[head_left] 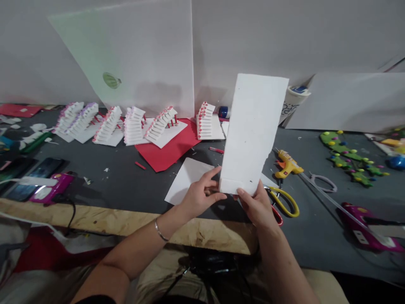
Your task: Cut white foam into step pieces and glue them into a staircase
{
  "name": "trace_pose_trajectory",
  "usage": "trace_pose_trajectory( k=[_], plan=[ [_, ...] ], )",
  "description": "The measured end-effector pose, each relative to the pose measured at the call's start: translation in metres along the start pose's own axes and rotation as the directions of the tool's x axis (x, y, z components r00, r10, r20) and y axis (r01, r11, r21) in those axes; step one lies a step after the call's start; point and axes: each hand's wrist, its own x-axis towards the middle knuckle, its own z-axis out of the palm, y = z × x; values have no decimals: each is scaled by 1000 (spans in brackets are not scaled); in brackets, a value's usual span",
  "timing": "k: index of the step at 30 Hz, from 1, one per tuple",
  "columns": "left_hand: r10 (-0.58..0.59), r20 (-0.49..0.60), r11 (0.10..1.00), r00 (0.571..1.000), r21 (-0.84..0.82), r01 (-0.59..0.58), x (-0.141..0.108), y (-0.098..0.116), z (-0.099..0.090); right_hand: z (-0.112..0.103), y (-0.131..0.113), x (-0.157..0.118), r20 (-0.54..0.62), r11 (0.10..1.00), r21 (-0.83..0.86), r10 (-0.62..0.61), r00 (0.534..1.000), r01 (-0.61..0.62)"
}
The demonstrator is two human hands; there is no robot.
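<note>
As the head camera looks down over the bench, the left hand (201,195) and right hand (255,207) hold a white strip (253,131) upright, tilted slightly, by its lower end. The left hand is partly open, pinching the strip's left edge between thumb and fingers. The right hand is curled around the lower right corner, its fingers partly hidden behind the strip. A bangle (160,231) circles the left wrist.

Below the hands lies a white sheet (186,181) on the dark mat (95,185). Just right of the right hand are yellow-handled scissors (284,202), with a yellow glue gun (287,164) beyond them. Farther back, white paper staircases (134,126) stand in a row, some on a red sheet (169,145). A pink glue gun (52,188) lies well left, another (367,228) well right, near green cutouts (348,158).
</note>
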Motion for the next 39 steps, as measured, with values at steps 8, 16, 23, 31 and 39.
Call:
trace_pose_trajectory(
  k=[8,16,23,31,39],
  plan=[
    [247,-2,896,969,382,-228,0,-7,-2,-2,6,1,76,1000,-29,-5,997,7],
    [329,-49,833,943,485,-265,2,-10,-4,0,3,1,141,1000,4,-21,990,20],
    [469,-3,744,883,541,-393,4,-14,-7,1,0,0,122,998,-56,-14,992,21],
    [400,-22,816,916,463,-345,4,-16,-7,0,0,0,123,996,-86,-25,992,36],
    [131,-84,979,988,170,-115,1,-4,-1,3,0,1,115,998,48,27,993,-33]
  ],
)
